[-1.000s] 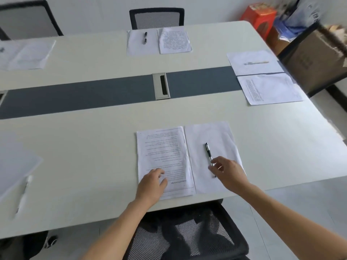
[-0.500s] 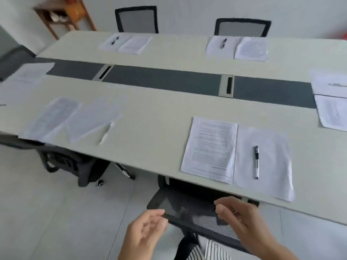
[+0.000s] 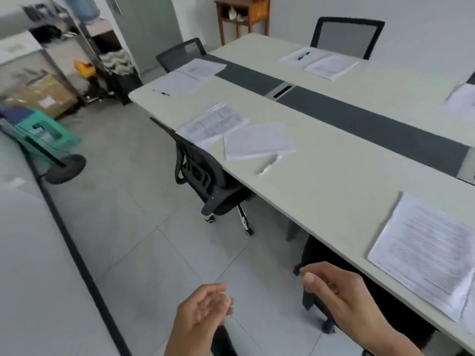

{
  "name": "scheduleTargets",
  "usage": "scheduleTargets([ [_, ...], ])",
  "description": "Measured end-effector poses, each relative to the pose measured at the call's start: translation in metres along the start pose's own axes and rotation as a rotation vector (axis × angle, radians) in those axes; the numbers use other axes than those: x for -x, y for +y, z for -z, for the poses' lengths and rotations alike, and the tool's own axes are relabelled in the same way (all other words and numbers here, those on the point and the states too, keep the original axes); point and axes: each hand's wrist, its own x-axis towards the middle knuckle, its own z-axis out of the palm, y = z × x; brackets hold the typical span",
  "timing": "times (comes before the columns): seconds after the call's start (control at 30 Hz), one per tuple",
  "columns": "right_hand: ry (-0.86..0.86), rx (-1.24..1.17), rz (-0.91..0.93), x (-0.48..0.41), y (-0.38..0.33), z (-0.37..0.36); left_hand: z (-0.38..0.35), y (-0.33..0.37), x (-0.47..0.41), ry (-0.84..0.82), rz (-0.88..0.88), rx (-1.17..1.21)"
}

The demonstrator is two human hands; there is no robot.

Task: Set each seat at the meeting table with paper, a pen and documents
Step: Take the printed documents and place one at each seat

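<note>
My left hand (image 3: 203,310) and my right hand (image 3: 339,294) hang empty over the floor, off the near edge of the meeting table (image 3: 334,191), fingers loosely apart. A printed document (image 3: 426,250) lies on the table at the near right. Further left, by a black chair (image 3: 203,176), lie a printed document (image 3: 213,123), a blank sheet (image 3: 257,142) askew, and a white pen (image 3: 270,165) beside it. At the table's far end lie papers (image 3: 187,75) and a pen (image 3: 161,92). Across the table lies another set with a black pen (image 3: 303,56).
A black mesh chair (image 3: 345,37) stands at the far side and another (image 3: 180,53) at the table's end. A wooden side table (image 3: 243,14) stands by the wall. Shelving, a cardboard box (image 3: 43,97) and a green stool (image 3: 43,131) crowd the left. Grey floor tiles lie below my hands.
The view has swung left from the near seat. Both hands left its document and pen, pulled back off the table, and now hang empty over the floor.
</note>
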Motion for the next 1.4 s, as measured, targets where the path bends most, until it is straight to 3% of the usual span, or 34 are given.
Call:
scheduleTargets([
  [0.33, 0.062, -0.008, 0.058, -0.124, -0.089, -0.133, 0.183, 0.027, -0.112, 0.071, -0.017, -0.033],
  [0.7, 0.236, -0.073, -0.094, -0.278, -0.088, -0.149, 0.216, 0.084, -0.295, -0.062, -0.055, -0.081],
  [1.07, 0.228, -0.071, -0.097, -0.463, -0.154, -0.162, 0.267, 0.173, -0.447, -0.109, -0.105, -0.108],
  [1.4, 0.456, -0.101, -0.350, -0.554, -0.168, -0.225, 0.320, 0.230, -0.633, -0.390, -0.116, -0.198],
])
